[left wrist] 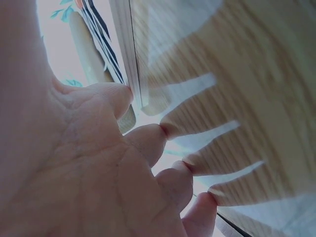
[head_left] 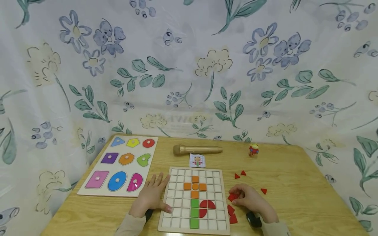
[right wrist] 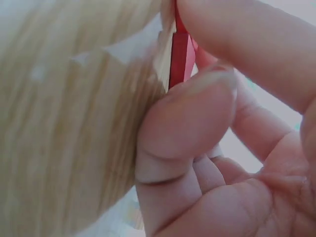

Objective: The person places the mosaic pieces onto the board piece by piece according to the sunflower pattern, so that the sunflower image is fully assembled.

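Note:
A wooden grid board [head_left: 177, 214] carries a pattern of orange squares [head_left: 195, 179], an orange circle, green squares [head_left: 194, 212] and several red quarter-circle tiles [head_left: 203, 213]. My left hand [head_left: 152, 195] is spread along the board's left edge, its thumb over the rim. Its fingertips [left wrist: 148, 140] meet the tabletop in the left wrist view. Right of the board, my right hand [head_left: 248, 196] pinches a red tile [head_left: 232, 197] between thumb and index finger, low at the table. The red tile [right wrist: 181, 61] shows edge-on in the right wrist view, partly hidden behind the fingers.
Two red quarter-circle pieces [head_left: 233, 218] lie near my right hand, with several red triangles [head_left: 263, 190] beyond. A pattern card [head_left: 197, 161], a wooden microphone [head_left: 198, 149] and a small toy figure [head_left: 253, 149] stand behind. A knobbed shape puzzle [head_left: 122, 170] lies left.

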Demonstrator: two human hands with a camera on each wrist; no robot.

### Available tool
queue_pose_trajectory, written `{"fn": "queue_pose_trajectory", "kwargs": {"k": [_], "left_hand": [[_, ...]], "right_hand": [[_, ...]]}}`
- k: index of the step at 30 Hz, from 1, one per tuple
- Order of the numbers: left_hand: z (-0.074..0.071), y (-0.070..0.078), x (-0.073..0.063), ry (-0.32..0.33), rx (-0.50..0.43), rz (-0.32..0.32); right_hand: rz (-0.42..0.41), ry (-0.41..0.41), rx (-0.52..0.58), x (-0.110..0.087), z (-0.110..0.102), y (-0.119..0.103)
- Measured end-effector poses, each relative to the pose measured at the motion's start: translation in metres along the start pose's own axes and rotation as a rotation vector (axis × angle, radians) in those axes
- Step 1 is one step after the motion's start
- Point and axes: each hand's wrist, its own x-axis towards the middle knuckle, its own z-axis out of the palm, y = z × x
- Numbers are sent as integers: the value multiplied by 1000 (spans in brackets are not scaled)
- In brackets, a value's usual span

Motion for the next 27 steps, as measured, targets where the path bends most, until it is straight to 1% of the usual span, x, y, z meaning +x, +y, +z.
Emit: {"fn": "queue_pose_trajectory", "kwargs": {"k": [6, 9, 13, 16, 18, 21, 24, 27], "left_hand": [[1, -1, -1, -5, 3, -4], [0, -1, -2, -2, 2, -9], [-3, -1, -3, 3, 3, -15], [-4, -2, -3, 5, 0, -19], [-4, -3, -2, 8, 0, -21], [-5, -2, -3, 7, -5, -23], [-4, -1, -2, -1, -10, -13], [-3, 1, -1, -4, -7, -1]], "right_hand": [[20, 14, 13, -1, 3, -2], [10, 33, 30, 2, 3, 0], [33, 50, 164, 8, 3, 9], [70, 60, 263, 11, 1, 12], [76, 73, 290, 13, 0, 11], [75, 89, 360, 18, -2, 10], [49, 128, 377, 23, -1, 6], [54, 185, 323, 30, 5, -1]]}}
